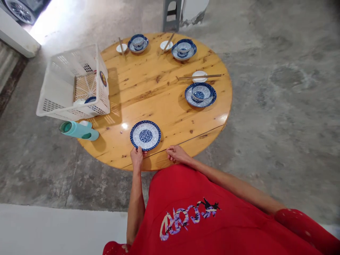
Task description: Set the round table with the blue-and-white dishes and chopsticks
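Observation:
My left hand (137, 158) pinches the near rim of a blue-and-white plate (146, 135), thumb on top and fingers beneath. The plate is low over the near part of the round wooden table (138, 101); whether it touches the wood I cannot tell. To its right, my right hand (177, 154) hovers by the table's near edge with its fingers curled in and nothing visible in them. Right of the plate, a patterned bowl (201, 92) sits on another blue-rimmed plate (187, 100), beside a small white dish (199, 76) with chopsticks (212, 75) across it.
At the far side are two more bowls (138, 43) (183, 49) on plates, with small white dishes (121, 48) (166, 45) and chopsticks. A white plastic crate (103, 102) holding some dishes stands at the left. A turquoise bottle (79, 130) is near it. Beyond the table stands a grey stool (171, 24).

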Demonstrator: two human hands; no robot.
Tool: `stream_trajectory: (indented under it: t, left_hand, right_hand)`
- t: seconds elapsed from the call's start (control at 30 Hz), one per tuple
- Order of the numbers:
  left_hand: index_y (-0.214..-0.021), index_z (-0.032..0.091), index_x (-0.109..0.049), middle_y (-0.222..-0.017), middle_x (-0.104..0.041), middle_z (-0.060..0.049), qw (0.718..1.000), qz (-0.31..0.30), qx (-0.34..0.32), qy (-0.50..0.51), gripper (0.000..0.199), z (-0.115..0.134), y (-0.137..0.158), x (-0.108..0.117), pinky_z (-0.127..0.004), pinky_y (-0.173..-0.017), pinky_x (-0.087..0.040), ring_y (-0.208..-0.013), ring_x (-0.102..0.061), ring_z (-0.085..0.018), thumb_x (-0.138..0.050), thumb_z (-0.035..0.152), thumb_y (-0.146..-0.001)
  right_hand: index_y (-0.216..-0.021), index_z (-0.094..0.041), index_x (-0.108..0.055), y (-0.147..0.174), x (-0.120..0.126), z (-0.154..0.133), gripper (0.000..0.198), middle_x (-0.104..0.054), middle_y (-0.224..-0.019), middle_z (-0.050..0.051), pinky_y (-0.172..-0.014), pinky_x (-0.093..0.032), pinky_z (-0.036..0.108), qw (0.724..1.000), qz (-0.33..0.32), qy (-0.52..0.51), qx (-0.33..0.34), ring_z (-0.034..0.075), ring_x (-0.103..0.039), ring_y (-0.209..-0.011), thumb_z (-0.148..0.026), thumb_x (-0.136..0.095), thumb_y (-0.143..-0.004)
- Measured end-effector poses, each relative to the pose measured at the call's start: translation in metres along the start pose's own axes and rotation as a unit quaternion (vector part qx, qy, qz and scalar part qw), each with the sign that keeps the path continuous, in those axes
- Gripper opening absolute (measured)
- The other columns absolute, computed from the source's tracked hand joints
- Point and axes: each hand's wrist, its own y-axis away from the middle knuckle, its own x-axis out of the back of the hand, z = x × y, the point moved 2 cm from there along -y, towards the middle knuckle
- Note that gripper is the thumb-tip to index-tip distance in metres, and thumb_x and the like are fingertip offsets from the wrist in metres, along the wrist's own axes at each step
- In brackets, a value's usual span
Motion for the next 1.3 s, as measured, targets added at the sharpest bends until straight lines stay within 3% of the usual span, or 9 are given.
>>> stream_trajectory:
  t: [0.47, 0.93, 1.3]
  left_hand:
    - [-0.077, 0.018, -0.060, -0.056, -0.065, 0.001, 1.000, -0.025, -0.005, -0.010, 0.019, -0.003, -0.008, 0.003, -0.028, -0.053, -0.052, -0.051, -0.065, -0.019, -0.055, 0.036, -0.081]
    - [-0.080, 0.018, -0.059, -0.061, -0.064, 0.002, 0.999, -0.016, 0.027, 0.010, 0.012, -0.005, 0.000, -0.004, -0.026, -0.053, -0.051, -0.053, -0.065, -0.017, -0.052, 0.026, -0.086]
    - [-0.078, 0.018, -0.057, -0.061, -0.064, 0.001, 0.999, -0.022, 0.018, 0.035, 0.012, -0.010, -0.003, -0.007, -0.023, -0.050, -0.050, -0.056, -0.067, -0.016, -0.054, 0.024, -0.088]
  right_hand:
    - [-0.075, -0.016, -0.062, -0.008, 0.007, -0.010, 0.017, -0.066, -0.062, 0.002, -0.044, -0.042, 0.017, 1.000, -0.001, -0.001, 0.017, 0.012, -0.059, -0.051, -0.028, -0.064, -0.087]
    - [-0.080, -0.017, -0.058, -0.004, 0.001, -0.002, 0.015, -0.065, -0.066, 0.001, -0.044, -0.043, 0.016, 1.000, -0.007, -0.025, -0.015, 0.009, -0.056, -0.050, -0.015, -0.051, -0.093]
    - [-0.083, -0.015, -0.060, -0.003, 0.002, 0.001, 0.013, -0.067, -0.065, 0.003, -0.042, -0.048, 0.017, 0.998, -0.008, -0.066, -0.015, 0.010, -0.057, -0.048, -0.022, -0.058, -0.094]
